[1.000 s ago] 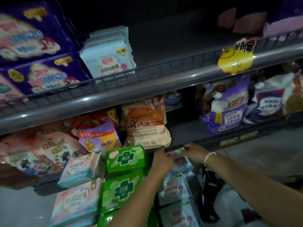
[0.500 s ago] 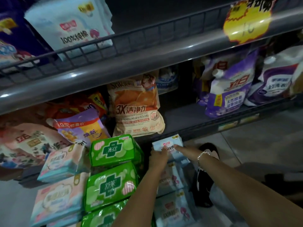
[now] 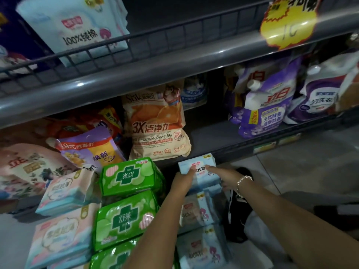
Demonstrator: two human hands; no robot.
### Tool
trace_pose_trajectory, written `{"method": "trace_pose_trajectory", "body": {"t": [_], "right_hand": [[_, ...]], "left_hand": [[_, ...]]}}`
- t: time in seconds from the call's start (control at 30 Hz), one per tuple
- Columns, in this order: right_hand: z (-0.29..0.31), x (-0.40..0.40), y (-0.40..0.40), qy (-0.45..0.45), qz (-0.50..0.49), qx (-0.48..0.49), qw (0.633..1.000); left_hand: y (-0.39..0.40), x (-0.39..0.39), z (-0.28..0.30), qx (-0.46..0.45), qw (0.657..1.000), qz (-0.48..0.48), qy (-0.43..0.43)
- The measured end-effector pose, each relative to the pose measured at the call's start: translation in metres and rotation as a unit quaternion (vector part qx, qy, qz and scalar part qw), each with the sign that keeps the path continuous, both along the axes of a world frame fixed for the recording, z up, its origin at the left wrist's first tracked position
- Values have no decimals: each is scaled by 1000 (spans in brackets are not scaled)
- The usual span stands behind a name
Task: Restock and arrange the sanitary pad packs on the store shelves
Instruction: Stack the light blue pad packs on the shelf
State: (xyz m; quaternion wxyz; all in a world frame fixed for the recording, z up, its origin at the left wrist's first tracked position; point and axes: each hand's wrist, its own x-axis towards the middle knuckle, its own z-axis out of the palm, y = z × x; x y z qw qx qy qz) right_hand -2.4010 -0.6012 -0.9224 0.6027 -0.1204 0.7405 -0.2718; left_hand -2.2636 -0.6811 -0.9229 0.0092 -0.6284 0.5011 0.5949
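Head view cuts off a good deal: your forearms run out of the lower edge, and the lowest green and pale blue packs are clipped there. The far left of the upper shelf is dark and blurred, so the purple packaging there is hard to read. Your left hand (image 3: 182, 180) has its fingers hidden behind the pale blue pad pack (image 3: 202, 171); only its back and thumb show, the thumb pressed on the pack's front face. Your right hand (image 3: 221, 174) lies along the pack's right side with fingers reaching across its front, a beaded bracelet (image 3: 243, 183) at the wrist. Both hands clasp this pack between them, so each grip is closed on it. The pack sits at the top of a column of like blue packs (image 3: 200, 212), just under the lip of the lower shelf (image 3: 242, 150).

Readable writing: "100%纯棉" on the large pale blue pack (image 3: 77, 28) behind the wire rail (image 3: 155, 39) of the upper shelf, and partly on the held pack. The orange bag (image 3: 158, 125) reads "3X洁净力" and "99.9". The green packs (image 3: 130, 175) show "舒莱". A purple pouch (image 3: 266, 105) carries "立白" and "天然酵素". A yellow burst tag (image 3: 289, 22) hangs on the upper shelf edge; its figures are blurred.

Pink-and-blue packs (image 3: 68, 189) are stacked left of the green ones. Grey floor tiles (image 3: 310, 167) lie to the right, dimly lit
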Motion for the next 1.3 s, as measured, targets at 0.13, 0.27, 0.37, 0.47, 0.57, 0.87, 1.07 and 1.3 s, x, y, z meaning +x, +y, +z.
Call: {"method": "trace_pose_trajectory", "body": {"t": [0.13, 0.27, 0.37, 0.47, 0.57, 0.87, 1.07, 1.3], "right_hand": [[28, -5, 0, 92, 7, -21, 995], [50, -8, 3, 125, 8, -48, 991], [68, -7, 2, 142, 10, -65, 988], [94, -7, 1, 165, 19, -79, 983], [128, -6, 1, 194, 29, -101, 975], [231, 29, 1, 255, 110, -197, 940], [308, 70, 7, 293, 165, -286, 897], [371, 96, 0, 251, 125, -449, 848]], "left_hand": [[2, -6, 16, -9, 1000, 3, 27], [3, -9, 35, -22, 998, 37, 52], [5, -8, 51, -43, 994, 57, 81], [8, -5, 71, -63, 988, 74, 119], [15, 3, 92, -66, 983, 101, 140], [39, 56, 197, -72, 957, 133, 248], [54, 104, 260, -196, 921, 153, 300], [37, 126, 325, -378, 857, 133, 323]]}}
